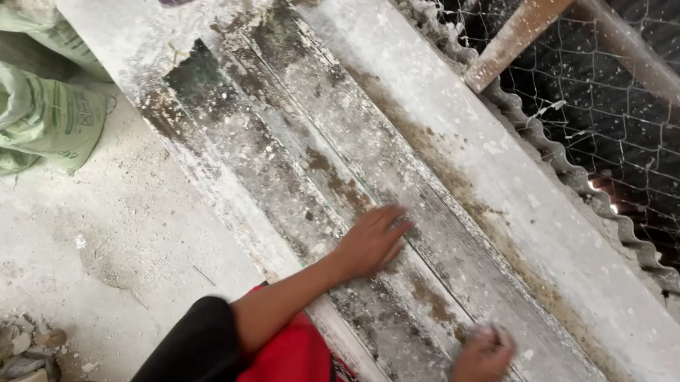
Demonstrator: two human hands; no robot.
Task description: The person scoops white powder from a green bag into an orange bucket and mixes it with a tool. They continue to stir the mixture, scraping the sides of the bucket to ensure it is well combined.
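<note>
**Two hands on a dusty mould**

The right hand (482,358) is clenching a small pale lump — what it is, unclear — while the left hand (370,240) is pressing flat, fingers spread, on the long plaster-caked mould (321,130) beside green sacks (20,111).

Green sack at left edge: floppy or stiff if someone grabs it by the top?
Probably floppy: the green sack is creased woven fabric, its mouth folded over. Likely heavy for its size, since it bulges full and slumps on the dusty floor. Unlikely to roll; both hands are on the mould, away from it.
</note>
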